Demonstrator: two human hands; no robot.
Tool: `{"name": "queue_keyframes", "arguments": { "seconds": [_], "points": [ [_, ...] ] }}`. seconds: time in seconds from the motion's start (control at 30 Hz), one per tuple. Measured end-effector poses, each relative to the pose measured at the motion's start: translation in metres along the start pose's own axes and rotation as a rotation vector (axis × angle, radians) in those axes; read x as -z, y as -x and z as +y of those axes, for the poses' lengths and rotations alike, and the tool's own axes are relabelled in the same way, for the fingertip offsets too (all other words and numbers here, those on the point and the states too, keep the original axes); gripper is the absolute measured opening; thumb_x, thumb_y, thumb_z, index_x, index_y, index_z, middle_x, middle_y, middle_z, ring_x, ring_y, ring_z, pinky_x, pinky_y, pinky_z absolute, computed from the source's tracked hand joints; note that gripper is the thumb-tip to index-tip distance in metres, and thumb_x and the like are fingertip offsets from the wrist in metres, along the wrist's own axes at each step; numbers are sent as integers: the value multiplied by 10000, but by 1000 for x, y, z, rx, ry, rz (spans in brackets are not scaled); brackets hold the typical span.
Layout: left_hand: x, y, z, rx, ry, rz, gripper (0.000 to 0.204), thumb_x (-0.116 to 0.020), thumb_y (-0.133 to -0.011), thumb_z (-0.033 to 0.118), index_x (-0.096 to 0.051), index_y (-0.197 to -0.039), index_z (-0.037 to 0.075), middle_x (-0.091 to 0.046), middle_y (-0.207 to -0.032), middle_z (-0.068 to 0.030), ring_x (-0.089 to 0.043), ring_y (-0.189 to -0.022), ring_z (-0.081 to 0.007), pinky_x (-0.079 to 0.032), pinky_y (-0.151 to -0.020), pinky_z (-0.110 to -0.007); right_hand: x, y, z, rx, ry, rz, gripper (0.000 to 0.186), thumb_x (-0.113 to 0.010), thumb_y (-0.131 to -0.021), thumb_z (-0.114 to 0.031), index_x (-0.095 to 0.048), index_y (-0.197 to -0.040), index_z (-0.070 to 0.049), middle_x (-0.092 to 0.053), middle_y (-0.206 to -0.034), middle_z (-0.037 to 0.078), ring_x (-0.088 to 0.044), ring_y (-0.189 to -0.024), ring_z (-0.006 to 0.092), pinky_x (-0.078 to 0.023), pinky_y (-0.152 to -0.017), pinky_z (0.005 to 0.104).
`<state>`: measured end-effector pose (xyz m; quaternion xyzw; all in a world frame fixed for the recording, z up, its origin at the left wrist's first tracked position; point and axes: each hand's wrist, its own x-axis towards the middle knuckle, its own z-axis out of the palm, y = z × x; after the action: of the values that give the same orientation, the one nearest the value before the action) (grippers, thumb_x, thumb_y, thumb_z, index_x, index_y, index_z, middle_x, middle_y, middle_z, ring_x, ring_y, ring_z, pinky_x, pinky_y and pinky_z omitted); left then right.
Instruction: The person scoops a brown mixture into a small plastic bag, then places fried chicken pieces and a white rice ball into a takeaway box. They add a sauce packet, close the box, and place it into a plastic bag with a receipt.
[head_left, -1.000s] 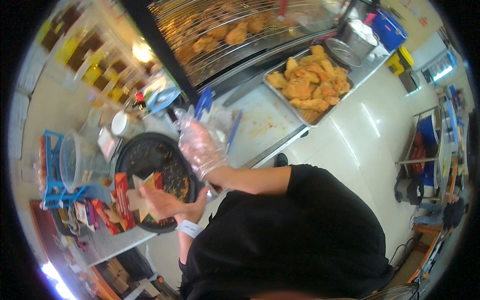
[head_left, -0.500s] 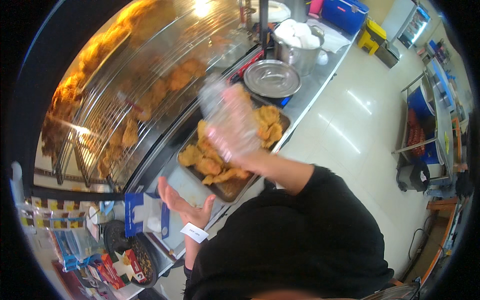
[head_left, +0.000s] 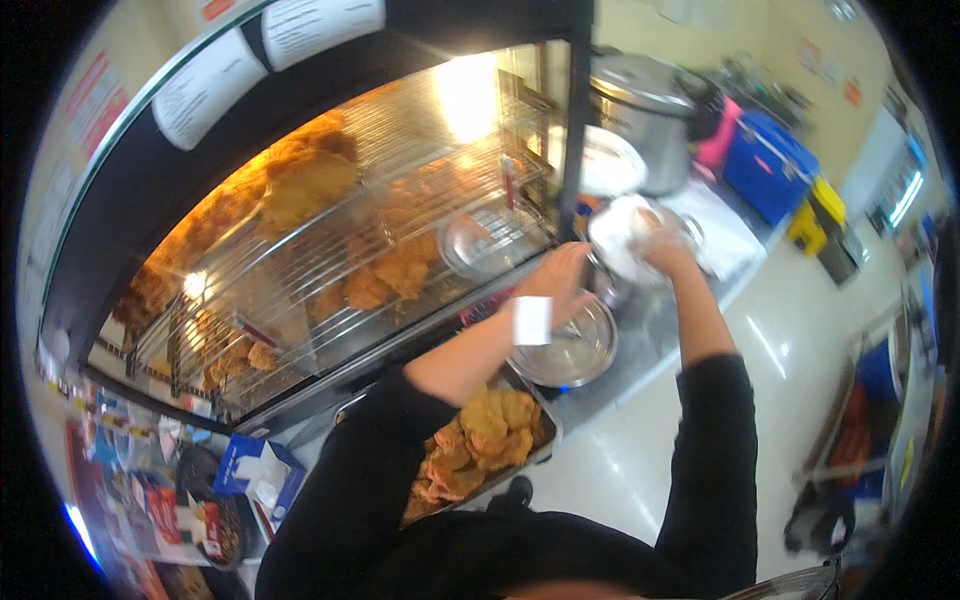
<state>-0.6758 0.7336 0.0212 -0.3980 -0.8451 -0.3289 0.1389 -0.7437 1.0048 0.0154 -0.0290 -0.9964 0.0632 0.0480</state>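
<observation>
My right hand (head_left: 652, 240) reaches into white, round wrapped items (head_left: 625, 222) at the top of a steel pot (head_left: 612, 281), fingers curled on one; blur hides whether it is still gloved. My left hand (head_left: 562, 278), a white label on its wrist, is open beside that pot, fingers extended above a steel lid (head_left: 550, 355); I cannot tell if it touches anything. Below them a metal tray (head_left: 546, 432) holds golden fried pieces (head_left: 485, 440), partly hidden by my left arm.
A lit warming cabinet (head_left: 385, 200) with fried food stands at left. A large steel cooker (head_left: 640, 120), blue cooler (head_left: 762, 165) and white cloth (head_left: 722, 235) line the counter's far end. A blue box (head_left: 255, 468) lies lower left, a metal shelf (head_left: 880, 420) across the floor at right.
The view has swung toward the cabinet and pot. My right hand has moved from the chicken tray to the white items; my left hand has risen from beside the blue box to the lid.
</observation>
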Motion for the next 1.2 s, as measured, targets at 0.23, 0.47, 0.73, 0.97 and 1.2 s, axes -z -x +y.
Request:
{"name": "queue_keyframes", "arguments": {
  "seconds": [0.23,0.47,0.73,0.97,1.2],
  "points": [
    [-94,-112,-48,45,-132,-53,721,-704,-785,188,-364,-1381,-32,-424,-1350,-304,-443,-1257,-448,-384,-1068,-470,7,-12,0,-113,-241,34,529,-632,-838,-334,-565,-1301,-86,-571,-1305,184,-522,-1238,346,-399,-1052,417],
    [-85,-126,-57,318,19,-108,712,-722,-798,238,-369,-1369,-1,-527,-1252,-296,-551,-1143,-452,-437,-1016,-462,-7,-2,17,-77,-1175,672,613,-639,-870,-201,-418,-1431,-86,-472,-1393,144,-514,-1229,260,-431,-1032,368],
    [-3,-62,-2,389,706,436,509,-631,-909,193,-401,-1344,60,-565,-1185,-163,-582,-1128,-281,-507,-922,-398,99,89,-63,-265,-693,629,582,-605,-889,-365,-473,-1395,-109,-487,-1417,128,-470,-1287,308,-409,-1044,455],
    [185,178,63,748,1346,235,593,-664,-902,138,-371,-1417,169,-545,-1250,-82,-570,-1106,-192,-550,-855,-367,106,161,-225,628,-2461,-474,696,-641,-856,-376,-407,-1455,-107,-420,-1455,207,-463,-1264,404,-424,-1006,549],
    [343,502,100,675,853,497,804,-753,-716,152,-380,-1423,70,-567,-1223,-56,-534,-1139,-156,-427,-986,-325,78,289,-490,730,-2013,-1089,844,-723,-766,-386,-350,-1463,-90,-412,-1398,311,-585,-1035,452,-570,-753,507]
  ]
}}
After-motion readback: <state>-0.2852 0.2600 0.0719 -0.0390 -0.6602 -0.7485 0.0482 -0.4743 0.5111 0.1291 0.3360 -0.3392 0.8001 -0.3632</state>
